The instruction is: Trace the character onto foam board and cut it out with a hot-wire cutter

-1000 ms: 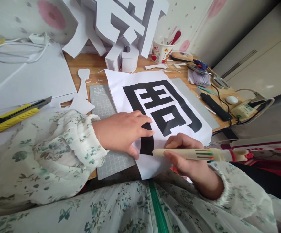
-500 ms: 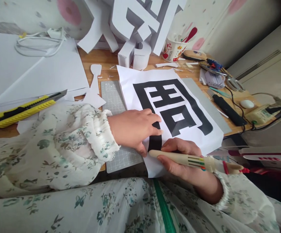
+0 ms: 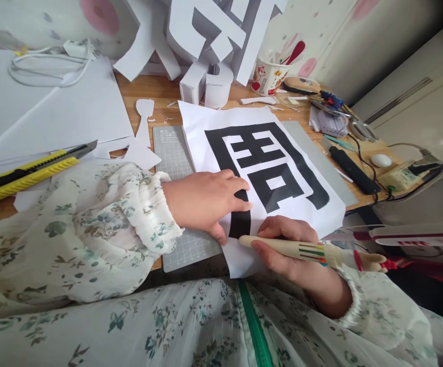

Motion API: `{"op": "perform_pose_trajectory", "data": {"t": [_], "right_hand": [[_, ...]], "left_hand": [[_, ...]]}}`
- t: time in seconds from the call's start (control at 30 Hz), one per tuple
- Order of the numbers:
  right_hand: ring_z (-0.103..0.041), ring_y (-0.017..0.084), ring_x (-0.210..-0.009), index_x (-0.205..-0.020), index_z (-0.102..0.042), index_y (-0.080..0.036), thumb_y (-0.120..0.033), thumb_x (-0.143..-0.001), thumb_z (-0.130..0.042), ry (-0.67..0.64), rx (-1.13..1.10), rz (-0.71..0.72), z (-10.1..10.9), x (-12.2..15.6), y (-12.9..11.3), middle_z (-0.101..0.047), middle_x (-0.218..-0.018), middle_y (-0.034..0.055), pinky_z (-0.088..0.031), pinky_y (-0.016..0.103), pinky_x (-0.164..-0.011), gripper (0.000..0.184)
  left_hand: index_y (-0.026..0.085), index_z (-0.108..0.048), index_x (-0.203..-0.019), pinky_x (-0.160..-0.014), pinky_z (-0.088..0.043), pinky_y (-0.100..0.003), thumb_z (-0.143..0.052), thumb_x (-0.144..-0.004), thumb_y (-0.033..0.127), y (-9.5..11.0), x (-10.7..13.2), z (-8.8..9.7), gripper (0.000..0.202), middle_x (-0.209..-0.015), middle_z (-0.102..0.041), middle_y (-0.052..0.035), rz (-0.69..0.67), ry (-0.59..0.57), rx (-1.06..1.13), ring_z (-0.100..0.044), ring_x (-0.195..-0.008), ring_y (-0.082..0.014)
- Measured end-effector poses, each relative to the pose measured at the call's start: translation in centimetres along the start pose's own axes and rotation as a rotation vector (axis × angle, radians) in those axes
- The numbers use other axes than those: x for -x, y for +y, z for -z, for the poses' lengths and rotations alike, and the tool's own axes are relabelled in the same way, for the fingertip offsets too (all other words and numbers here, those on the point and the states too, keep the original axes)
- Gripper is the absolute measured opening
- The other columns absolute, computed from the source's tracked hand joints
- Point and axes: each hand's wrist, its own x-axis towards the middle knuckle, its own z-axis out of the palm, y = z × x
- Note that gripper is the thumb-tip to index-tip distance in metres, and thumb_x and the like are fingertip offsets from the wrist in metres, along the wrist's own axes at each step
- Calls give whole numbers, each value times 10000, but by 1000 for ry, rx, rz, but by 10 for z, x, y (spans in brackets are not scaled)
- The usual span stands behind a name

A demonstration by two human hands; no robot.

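Note:
A white paper sheet (image 3: 194,148) printed with a bold black character (image 3: 269,193) lies over a grey cutting mat (image 3: 170,153). My left hand (image 3: 209,201) rests flat on the sheet's left part, fingers spread across the black vertical stroke. In my right hand (image 3: 288,247) is a cream multicolour pen (image 3: 282,246), held between thumb and fingers. Its tip touches or hovers just at the lower end of that black stroke; I cannot tell which. The sheet's near corner hangs past the table's edge.
A yellow utility knife (image 3: 33,173) lies left, beside white board (image 3: 53,122) and paper offcuts (image 3: 142,137). White three-dimensional letters (image 3: 202,35) stand at the back near a paper cup (image 3: 269,76). At right are a black-handled tool (image 3: 353,168) and a power socket (image 3: 400,178).
The whole view has shifted slightly, so things appear a little further left. The pen tip has moved slightly right along the stroke's lower end. My left hand keeps its place on the paper.

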Motion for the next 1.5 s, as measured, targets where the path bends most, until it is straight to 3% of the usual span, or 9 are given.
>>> {"op": "perform_pose_trajectory", "data": {"t": [0.33,0.67,0.87,0.97,1.1,1.27,1.5], "right_hand": [[-501,113,-525,-620,-531,-211,-278,-799,-699,56,-57,-31,5,1,5,-534,-554,-35,-384,242,-465,255],[-435,95,-499,-620,-537,-199,-337,-791,-726,50,-115,-88,5,3,15,-542,-582,-36,-327,257,-478,290],[-535,138,-632,-724,-614,-214,-338,-787,-766,157,-423,-156,7,3,32,-626,-702,-18,-380,268,-552,206],[-503,119,-576,-714,-618,-211,-325,-780,-769,170,-505,-190,13,-5,32,-613,-676,-29,-349,253,-510,200],[-491,109,-557,-680,-605,-202,-292,-756,-769,110,-456,-167,16,-21,17,-598,-634,-34,-335,236,-487,202],[-471,96,-507,-600,-569,-193,-269,-681,-748,54,-339,-127,0,-36,-4,-566,-560,-37,-350,218,-453,211],[-440,86,-463,-560,-534,-205,-269,-675,-725,25,-261,-77,-11,-35,-3,-535,-504,-46,-349,207,-418,233]], "left_hand": [[299,-537,-1415,-1023,-439,-474,-806,-736,601,1,0,-3,790,-1519,-414,-111,-7,14,-27,-431,-1292,-363],[303,-534,-1415,-986,-452,-462,-804,-729,616,-2,0,-4,801,-1529,-415,-120,-19,36,-41,-440,-1287,-370],[292,-535,-1417,-983,-442,-447,-788,-744,622,0,0,-3,791,-1515,-438,-130,-26,37,-47,-446,-1290,-373],[279,-529,-1427,-982,-439,-428,-797,-737,614,0,0,-3,812,-1516,-442,-134,-37,49,-32,-444,-1298,-367],[276,-544,-1414,-940,-454,-395,-812,-723,607,-1,1,-3,812,-1510,-451,-123,-27,65,-4,-451,-1287,-359],[290,-572,-1381,-933,-453,-396,-780,-742,632,0,1,-1,754,-1513,-436,-104,-26,40,-1,-449,-1277,-341],[287,-582,-1380,-945,-461,-436,-752,-771,596,0,0,0,704,-1532,-416,-87,-25,22,-10,-438,-1281,-343]]}}
